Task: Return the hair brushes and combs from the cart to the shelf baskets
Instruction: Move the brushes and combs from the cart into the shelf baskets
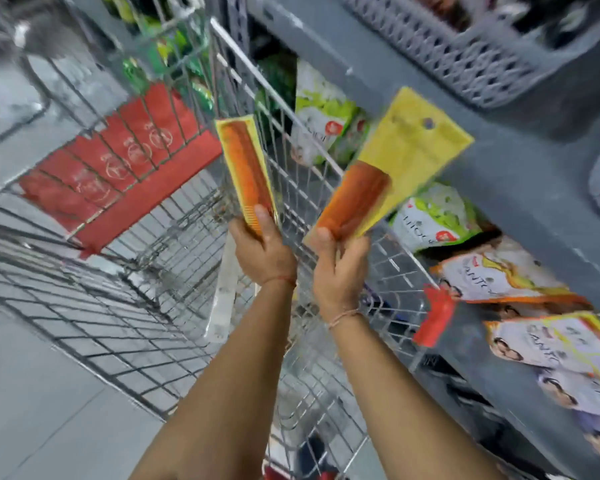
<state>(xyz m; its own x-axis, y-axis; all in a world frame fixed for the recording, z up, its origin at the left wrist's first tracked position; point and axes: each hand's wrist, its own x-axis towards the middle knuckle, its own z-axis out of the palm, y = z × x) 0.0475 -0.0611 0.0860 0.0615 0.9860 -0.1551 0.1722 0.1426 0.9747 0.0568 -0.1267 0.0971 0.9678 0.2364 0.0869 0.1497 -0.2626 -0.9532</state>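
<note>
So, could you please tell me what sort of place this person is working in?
Most likely a shop aisle. A wire shopping cart stands beside grey shelving stocked with packaged goods, and grey plastic baskets sit on the shelf above. Each hand holds a carded comb, retail packaging.

A single wide-angle view comes from the person's head, looking forward and steeply down along both bare forearms, which enter from the bottom edge and reach toward the middle. The frame is tilted, so the grey metal shelf unit point(440, 109) slants across the right side and the silver wire shopping cart point(153, 289) spreads across the left and centre below the arms. The hands sit close to the lens; edges bend and blur. The pale tiled floor point(32, 410) fills the lower left corner.
</note>
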